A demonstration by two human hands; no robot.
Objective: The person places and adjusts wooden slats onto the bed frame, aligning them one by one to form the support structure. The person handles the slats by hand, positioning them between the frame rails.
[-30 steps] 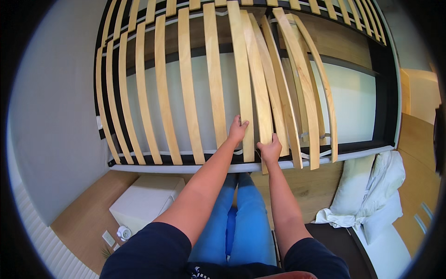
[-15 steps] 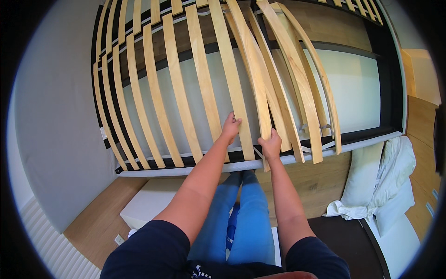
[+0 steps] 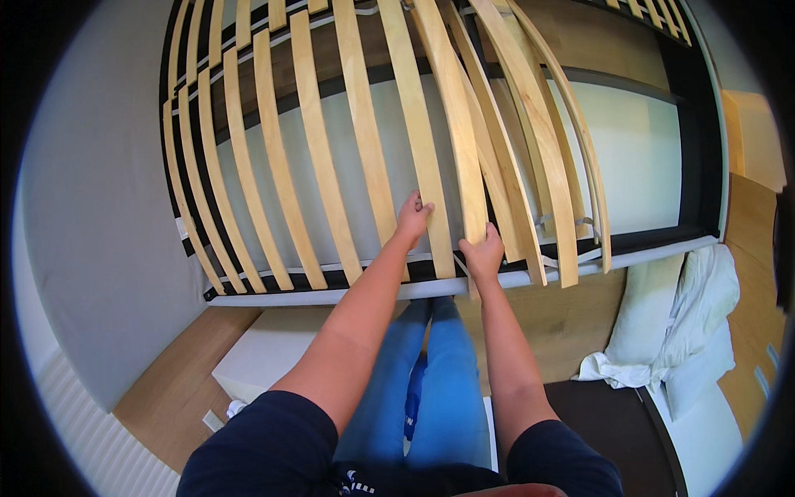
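Observation:
Wooden bed slats lie across a dark bed frame [image 3: 700, 166] in front of me. My left hand [image 3: 413, 220] is closed on the near part of one pale slat [image 3: 421, 141], its thumb at the left edge and its other fingers partly hidden. Just to the right, my right hand [image 3: 484, 250] grips another slat [image 3: 460, 124] near its lower end, which reaches over the padded bed edge. Several loose, curved slats [image 3: 542, 141] lean over one another farther right, their near ends lifted or overhanging the frame. White straps [image 3: 580, 258] run along the frame beneath them.
A row of evenly spaced slats [image 3: 315, 166] fills the left side. Grey padding [image 3: 99, 207] rises at far left. A white box-shaped piece [image 3: 261, 352] stands below the bed edge at left. White pillows and bedding [image 3: 675, 323] lie at right, beside a dark panel [image 3: 609, 431].
The slat in my right hand has shifted slightly, now lying more over the slat beneath it. My left hand keeps nearly the same place. The view has moved a little.

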